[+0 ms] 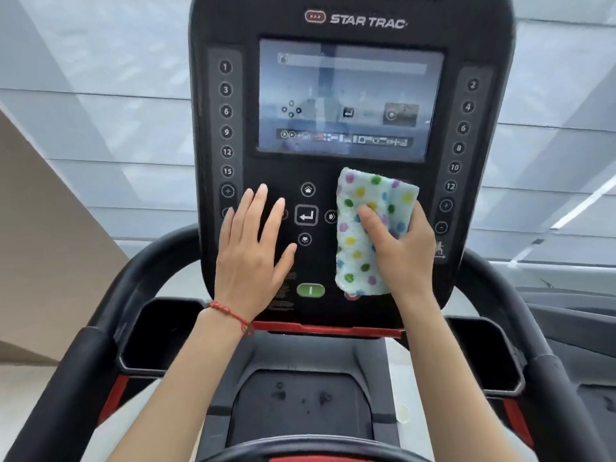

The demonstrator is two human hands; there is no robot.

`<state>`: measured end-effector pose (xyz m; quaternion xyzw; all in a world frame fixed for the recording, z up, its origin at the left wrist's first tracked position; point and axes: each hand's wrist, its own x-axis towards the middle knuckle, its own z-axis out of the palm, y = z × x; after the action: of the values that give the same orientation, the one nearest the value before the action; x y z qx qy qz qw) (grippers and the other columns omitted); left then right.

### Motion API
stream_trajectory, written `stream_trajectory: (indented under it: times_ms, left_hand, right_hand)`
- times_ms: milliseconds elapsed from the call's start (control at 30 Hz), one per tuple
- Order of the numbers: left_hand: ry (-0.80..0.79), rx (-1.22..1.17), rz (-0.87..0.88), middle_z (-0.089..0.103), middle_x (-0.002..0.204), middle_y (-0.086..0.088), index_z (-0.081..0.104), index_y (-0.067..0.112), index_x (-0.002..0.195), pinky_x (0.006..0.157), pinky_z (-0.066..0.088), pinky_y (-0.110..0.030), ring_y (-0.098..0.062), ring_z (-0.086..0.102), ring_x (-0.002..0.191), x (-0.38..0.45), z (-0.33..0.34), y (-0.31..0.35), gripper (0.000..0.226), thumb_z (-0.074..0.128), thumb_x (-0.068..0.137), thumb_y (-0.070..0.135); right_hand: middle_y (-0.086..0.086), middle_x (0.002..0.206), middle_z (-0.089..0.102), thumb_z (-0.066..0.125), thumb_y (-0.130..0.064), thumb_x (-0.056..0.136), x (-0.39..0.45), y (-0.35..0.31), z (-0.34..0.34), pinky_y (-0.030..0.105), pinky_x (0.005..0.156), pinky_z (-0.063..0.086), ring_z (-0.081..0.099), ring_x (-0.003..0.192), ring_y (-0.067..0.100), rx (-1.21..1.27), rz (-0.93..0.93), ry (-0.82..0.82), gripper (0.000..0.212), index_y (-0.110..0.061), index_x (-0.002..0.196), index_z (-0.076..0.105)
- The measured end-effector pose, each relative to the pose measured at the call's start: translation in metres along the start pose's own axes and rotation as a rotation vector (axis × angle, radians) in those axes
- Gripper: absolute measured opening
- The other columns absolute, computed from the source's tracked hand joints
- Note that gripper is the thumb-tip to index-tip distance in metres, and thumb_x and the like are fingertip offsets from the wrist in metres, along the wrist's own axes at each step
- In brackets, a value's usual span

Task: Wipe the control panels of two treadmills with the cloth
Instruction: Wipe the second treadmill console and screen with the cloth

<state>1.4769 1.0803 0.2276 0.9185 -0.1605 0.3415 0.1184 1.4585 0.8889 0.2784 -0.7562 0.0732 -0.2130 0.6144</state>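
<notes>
A black treadmill control panel (350, 181) fills the upper middle, with a touch screen (350, 98) and round number buttons down both sides. My right hand (398, 241) grips a folded light-blue cloth with coloured dots (358, 235) and holds it against the panel's lower right, below the screen. The cloth partly covers a red button at its bottom edge. My left hand (255, 245) lies flat with straight fingers on the panel's lower left, beside the arrow and enter keys (306, 215). A red string bracelet circles my left wrist.
A green start button (310, 290) sits between my hands. Black curved handrails (100, 331) run down both sides, with cup-holder trays (153, 331) under the console. A red bar (326, 329) edges the panel's bottom. Part of a neighbouring machine (573, 328) shows at the right.
</notes>
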Motion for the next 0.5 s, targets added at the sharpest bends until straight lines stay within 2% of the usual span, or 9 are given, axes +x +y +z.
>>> stream_trajectory:
  times_ms: [133, 233, 333, 433, 500]
  left_hand:
    - [0.059, 0.001, 0.002, 0.036, 0.145, -0.021, 0.045, 0.004, 0.135, 0.110, 0.026, -0.050, -0.035, 0.029, 0.136, 0.018, 0.003, -0.016, 0.051, 0.050, 0.091, 0.028]
    - [0.071, 0.004, -0.023, 0.036, 0.145, -0.021, 0.045, 0.004, 0.135, 0.110, 0.026, -0.051, -0.035, 0.028, 0.136, 0.024, 0.007, -0.027, 0.051, 0.052, 0.090, 0.027]
    - [0.066, 0.006, -0.022, 0.036, 0.144, -0.022, 0.045, 0.004, 0.135, 0.109, 0.028, -0.053, -0.036, 0.028, 0.136, 0.023, 0.012, -0.036, 0.052, 0.051, 0.090, 0.027]
    - [0.049, 0.021, -0.001, 0.035, 0.145, -0.022, 0.044, 0.004, 0.136, 0.109, 0.027, -0.053, -0.036, 0.028, 0.136, 0.023, 0.018, -0.042, 0.052, 0.050, 0.090, 0.028]
    - [0.050, 0.033, 0.011, 0.035, 0.145, -0.021, 0.045, 0.005, 0.136, 0.109, 0.027, -0.053, -0.036, 0.029, 0.136, 0.023, 0.020, -0.045, 0.052, 0.050, 0.090, 0.027]
  right_hand:
    - [-0.012, 0.086, 0.063, 0.074, -0.033, 0.077, 0.047, -0.031, 0.015, 0.010, 0.066, 0.047, 0.062, 0.077, -0.002, -0.096, -0.170, 0.177, 0.030, -0.018, 0.095, 0.056]
    - [0.000, 0.095, 0.063, 0.070, -0.046, 0.076, 0.080, -0.045, 0.023, 0.022, 0.075, 0.049, 0.061, 0.085, 0.011, -0.193, -0.280, 0.329, 0.045, -0.012, 0.101, 0.056]
    - [0.006, 0.103, 0.059, 0.065, -0.049, 0.079, 0.104, -0.051, 0.029, 0.010, 0.066, 0.034, 0.053, 0.086, 0.010, -0.322, -0.355, 0.457, 0.056, -0.006, 0.113, 0.054]
    - [0.012, 0.110, 0.053, 0.056, -0.051, 0.085, 0.118, -0.047, 0.041, 0.023, 0.067, 0.031, 0.054, 0.095, 0.021, -0.546, -0.356, 0.542, 0.060, -0.006, 0.124, 0.047]
    - [0.014, 0.110, 0.052, 0.053, -0.051, 0.086, 0.119, -0.043, 0.051, 0.026, 0.065, 0.031, 0.054, 0.097, 0.025, -0.587, -0.346, 0.589, 0.061, -0.005, 0.125, 0.046]
